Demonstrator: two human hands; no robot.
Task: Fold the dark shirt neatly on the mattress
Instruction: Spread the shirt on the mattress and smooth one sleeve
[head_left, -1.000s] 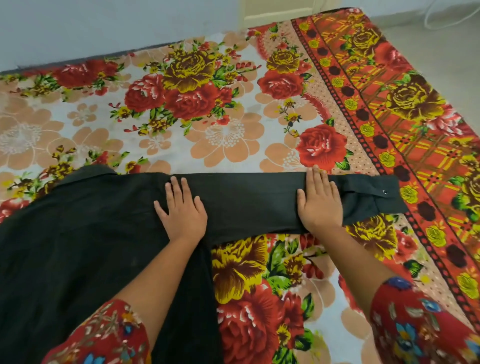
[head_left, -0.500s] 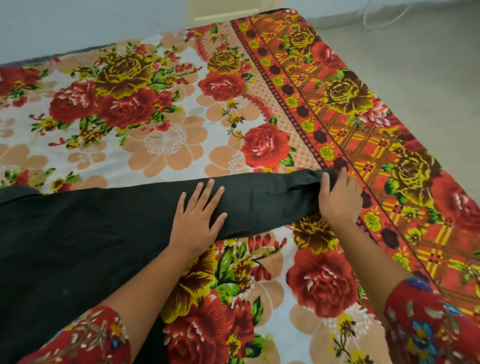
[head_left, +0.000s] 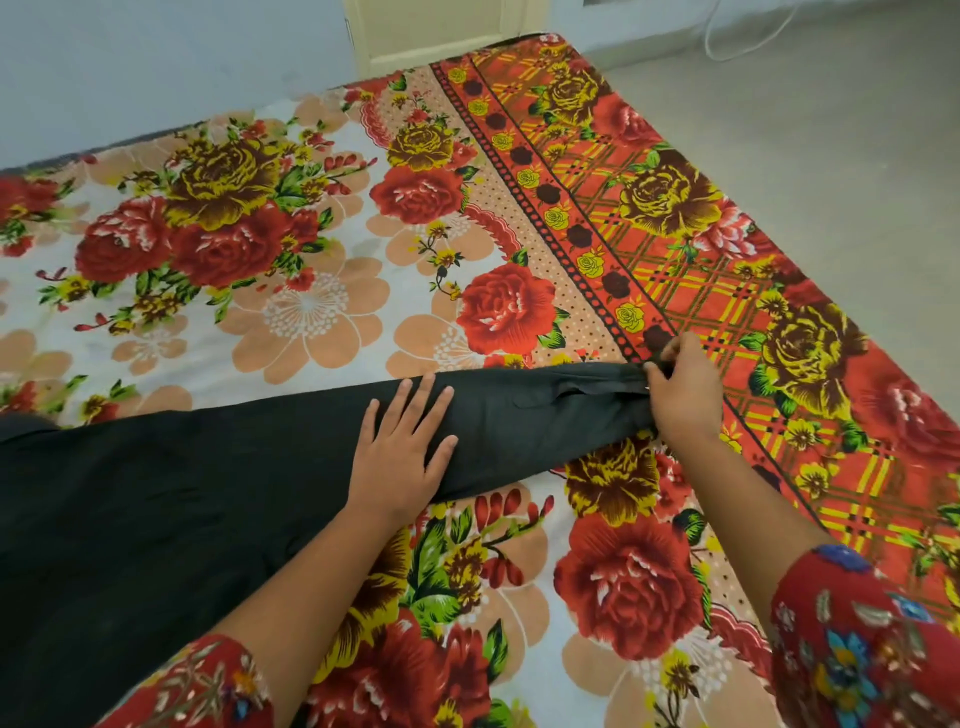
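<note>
The dark shirt (head_left: 156, 499) lies spread on the mattress (head_left: 311, 312), which has a floral sheet; the shirt's body fills the lower left. One sleeve (head_left: 545, 415) stretches to the right. My left hand (head_left: 402, 452) rests flat on the sleeve near where it meets the body, fingers apart. At the sleeve's far end my right hand (head_left: 683, 397) pinches the cuff, which is bunched and mostly hidden under my fingers.
The mattress's right edge (head_left: 779, 218) runs diagonally, with bare grey floor (head_left: 831, 130) beyond it. A wall and a pale door frame (head_left: 441, 31) stand behind the mattress. A white cable (head_left: 748, 41) lies on the floor at the top right.
My right hand slid out along the sleeve from its middle to the cuff and closed on it. My left hand stayed flat on the sleeve. The view turned to the right.
</note>
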